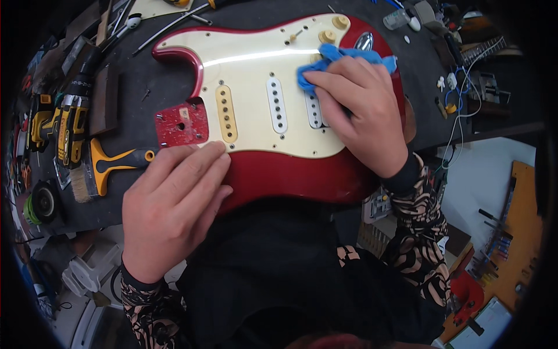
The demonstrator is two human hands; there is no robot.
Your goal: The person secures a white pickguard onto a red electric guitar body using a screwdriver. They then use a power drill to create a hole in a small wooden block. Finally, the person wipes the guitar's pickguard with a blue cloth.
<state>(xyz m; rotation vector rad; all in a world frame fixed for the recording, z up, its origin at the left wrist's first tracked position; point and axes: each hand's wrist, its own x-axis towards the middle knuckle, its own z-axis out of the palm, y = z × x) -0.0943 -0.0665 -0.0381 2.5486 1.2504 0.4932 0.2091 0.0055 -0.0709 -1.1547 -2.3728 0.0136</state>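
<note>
A red electric guitar body [290, 180] lies face up on the dark workbench, its neck pocket [192, 125] bare at the left. Its cream pickguard [244, 72] carries one yellowed pickup [226, 114], two white ones and cream knobs [327, 36] near the far right. My right hand [366, 104] is closed on a blue cloth [308, 72], pressing it on the pickguard by the right-hand pickup and partly hiding both. With fingers stretched out and together, my left hand [180, 198] rests on the body's near edge just below the neck pocket, holding nothing.
Left of the guitar lie a yellow-handled brush [107, 166], a yellow and black cordless drill [72, 125] and a round black and green thing [43, 200]. Metal rods [168, 29] cross the far left. Wires [462, 110] and small parts are on the right, near a guitar neck [485, 49].
</note>
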